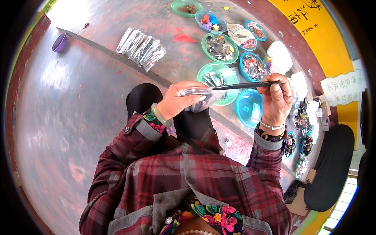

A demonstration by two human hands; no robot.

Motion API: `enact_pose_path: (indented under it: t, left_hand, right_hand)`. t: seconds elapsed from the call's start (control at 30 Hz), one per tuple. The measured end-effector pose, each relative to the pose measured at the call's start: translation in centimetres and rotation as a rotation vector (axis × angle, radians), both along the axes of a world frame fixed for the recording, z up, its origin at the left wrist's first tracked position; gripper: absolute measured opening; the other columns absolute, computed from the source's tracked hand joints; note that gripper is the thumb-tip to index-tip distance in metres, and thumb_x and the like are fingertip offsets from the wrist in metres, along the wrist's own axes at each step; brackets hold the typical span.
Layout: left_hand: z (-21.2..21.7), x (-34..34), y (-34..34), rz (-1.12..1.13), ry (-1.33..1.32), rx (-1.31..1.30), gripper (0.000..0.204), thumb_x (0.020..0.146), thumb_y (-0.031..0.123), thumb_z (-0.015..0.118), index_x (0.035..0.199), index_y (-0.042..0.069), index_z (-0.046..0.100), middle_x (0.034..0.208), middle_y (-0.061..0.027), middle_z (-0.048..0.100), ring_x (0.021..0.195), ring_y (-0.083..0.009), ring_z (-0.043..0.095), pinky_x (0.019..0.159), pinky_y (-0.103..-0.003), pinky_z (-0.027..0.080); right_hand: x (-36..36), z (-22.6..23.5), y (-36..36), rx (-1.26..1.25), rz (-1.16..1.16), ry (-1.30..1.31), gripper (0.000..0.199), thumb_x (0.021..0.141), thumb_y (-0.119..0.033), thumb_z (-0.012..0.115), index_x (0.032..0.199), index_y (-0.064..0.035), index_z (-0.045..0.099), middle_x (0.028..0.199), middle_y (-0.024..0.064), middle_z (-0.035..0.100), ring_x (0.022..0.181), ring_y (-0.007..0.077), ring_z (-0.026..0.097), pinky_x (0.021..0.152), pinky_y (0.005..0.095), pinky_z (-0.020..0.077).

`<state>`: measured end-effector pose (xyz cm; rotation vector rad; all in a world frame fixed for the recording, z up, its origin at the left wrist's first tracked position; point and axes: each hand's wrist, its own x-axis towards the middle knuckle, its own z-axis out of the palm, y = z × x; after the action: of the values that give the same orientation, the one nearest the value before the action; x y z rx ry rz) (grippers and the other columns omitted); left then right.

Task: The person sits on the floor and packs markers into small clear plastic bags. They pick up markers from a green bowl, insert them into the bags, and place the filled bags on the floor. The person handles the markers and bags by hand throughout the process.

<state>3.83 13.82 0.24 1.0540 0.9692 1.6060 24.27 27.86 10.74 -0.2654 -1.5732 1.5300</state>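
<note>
My left hand (178, 101) grips a clear, narrow plastic sleeve (197, 91) by its mouth, just above my lap. A thin black stick (243, 85) is held in my right hand (277, 100), level, with its left tip inside the sleeve's opening. The two hands are about a stick's length apart. A green bangle sits on my left wrist and a silver one on my right. Under the hands stands a green bowl (229, 76) with small dark and silvery pieces in it.
Several green and blue bowls (220, 47) of small parts lie on the floor ahead. A light blue bowl (249, 106) sits below my right hand. A bundle of clear sleeves (141, 47) lies further ahead, a purple cup (59, 42) far left, a yellow wall at right.
</note>
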Motion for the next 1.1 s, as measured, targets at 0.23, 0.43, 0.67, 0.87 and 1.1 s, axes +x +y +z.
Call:
enact_pose_path:
  t: [0.23,0.43,0.67,0.87,1.1]
  left_hand:
    - [-0.6,0.4,-0.1,-0.015,0.026,-0.035,0.032,0.08,0.0,0.064,0.111,-0.002,0.056,0.1,-0.0043,0.062,0.092,-0.0086,0.055,0.081,-0.023,0.045]
    - [0.2,0.4,-0.2,-0.049,-0.016,-0.041,0.033,0.08,0.003,0.065,0.111,-0.002,0.056,0.101,-0.0045,0.062,0.093,-0.009,0.055,0.082,-0.024,0.044]
    - [-0.1,0.5,-0.1,-0.038,-0.019,-0.011,0.032,0.08,0.001,0.064,0.111,-0.002,0.056,0.103,-0.0061,0.062,0.095,-0.0105,0.056,0.085,-0.025,0.044]
    - [0.1,0.3,-0.2,-0.018,0.058,0.003,0.029,0.081,0.0,0.062,0.109,-0.001,0.058,0.103,-0.006,0.062,0.096,-0.0104,0.055,0.085,-0.025,0.044]
    - [-0.2,0.4,-0.1,-0.013,0.06,0.014,0.028,0.082,0.0,0.061,0.109,-0.002,0.057,0.103,-0.006,0.062,0.096,-0.0107,0.056,0.085,-0.025,0.044]
  right_hand:
    - [-2.2,1.0,-1.4,0.13,0.037,-0.197,0.015,0.086,-0.008,0.058,0.098,0.0017,0.059,0.089,0.0058,0.061,0.074,0.0109,0.058,0.068,0.0225,0.0468]
    - [-2.5,1.5,-1.7,0.189,0.073,-0.324,0.015,0.085,-0.006,0.059,0.098,0.0008,0.06,0.088,0.004,0.06,0.075,0.0084,0.057,0.068,0.0205,0.0462]
    - [-2.2,2.8,-1.4,0.293,0.05,-0.431,0.014,0.085,-0.007,0.06,0.096,0.0013,0.061,0.084,0.0023,0.058,0.072,0.0078,0.054,0.064,0.0198,0.0427]
    - [-2.0,3.9,-1.4,0.344,-0.039,-0.496,0.013,0.084,-0.01,0.062,0.092,0.0007,0.061,0.076,0.0012,0.055,0.068,0.0075,0.049,0.06,0.0199,0.0381]
    - [-2.7,4.6,-1.5,0.443,0.008,-0.649,0.01,0.082,-0.006,0.062,0.088,0.0016,0.06,0.074,0.0032,0.057,0.067,0.0084,0.05,0.06,0.0215,0.0397]
